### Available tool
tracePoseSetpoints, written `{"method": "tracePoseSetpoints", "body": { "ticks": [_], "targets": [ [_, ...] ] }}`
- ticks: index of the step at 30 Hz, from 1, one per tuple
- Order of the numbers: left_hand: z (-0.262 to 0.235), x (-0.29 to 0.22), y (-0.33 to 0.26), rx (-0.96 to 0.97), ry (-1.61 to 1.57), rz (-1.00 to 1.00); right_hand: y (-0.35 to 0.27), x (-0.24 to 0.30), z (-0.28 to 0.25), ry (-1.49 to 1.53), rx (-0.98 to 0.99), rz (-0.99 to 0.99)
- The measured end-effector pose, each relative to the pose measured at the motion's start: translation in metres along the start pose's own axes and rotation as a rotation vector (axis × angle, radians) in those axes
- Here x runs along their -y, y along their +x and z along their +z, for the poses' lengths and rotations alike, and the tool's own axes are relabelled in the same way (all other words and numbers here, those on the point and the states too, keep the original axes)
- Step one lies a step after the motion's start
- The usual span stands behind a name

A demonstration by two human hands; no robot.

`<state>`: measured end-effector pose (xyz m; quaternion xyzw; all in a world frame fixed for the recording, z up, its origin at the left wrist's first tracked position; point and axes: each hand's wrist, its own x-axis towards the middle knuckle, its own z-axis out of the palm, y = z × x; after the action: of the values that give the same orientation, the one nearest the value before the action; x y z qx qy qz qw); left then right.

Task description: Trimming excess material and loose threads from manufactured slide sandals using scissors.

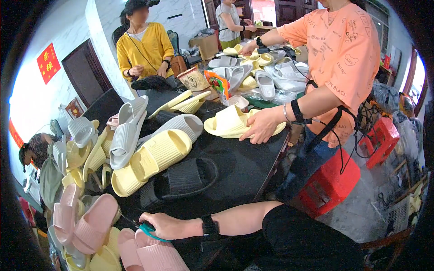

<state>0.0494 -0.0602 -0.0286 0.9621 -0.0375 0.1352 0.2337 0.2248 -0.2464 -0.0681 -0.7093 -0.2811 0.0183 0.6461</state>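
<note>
My right hand [166, 226] comes in from the lower right, wearing a black wrist strap. Its fingers are closed round the teal loop handles of a pair of scissors [153, 232], whose thin dark tip points left. Just below the hand lies a pair of pink slippers [156, 255], cut off by the lower edge. More pink slippers [96, 223] rest on the pile to the left. Beyond the hand are a black slipper [183, 179] and a pair of pale yellow slippers [151, 160] on the black table [242, 174]. My left hand is out of view.
Grey and yellow slippers [129, 131] crowd the table's left side. Across it, a person in an orange shirt [341, 58] holds a yellow slipper pair [226, 124]. Another in yellow [147, 49] stands at the far side. Red stools [330, 183] stand at right.
</note>
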Motion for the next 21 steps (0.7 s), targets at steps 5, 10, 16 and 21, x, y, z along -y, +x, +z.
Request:
{"method": "tracePoseSetpoints", "body": {
  "ticks": [5,10,16,21],
  "targets": [
    [-0.006,0.003,-0.017,0.028,0.099,0.211,-0.001,0.005,-0.002,-0.005,-0.047,-0.025],
    [-0.007,0.01,-0.033,0.0,0.107,0.229,-0.001,0.002,-0.001,-0.015,-0.081,-0.083],
    [-0.009,0.013,-0.055,0.052,0.13,0.2,-0.002,0.004,-0.003,-0.004,-0.099,-0.048],
    [-0.013,-0.011,-0.066,0.035,0.231,0.231,0.0,-0.001,-0.002,-0.017,-0.116,-0.07]
  ]
}}
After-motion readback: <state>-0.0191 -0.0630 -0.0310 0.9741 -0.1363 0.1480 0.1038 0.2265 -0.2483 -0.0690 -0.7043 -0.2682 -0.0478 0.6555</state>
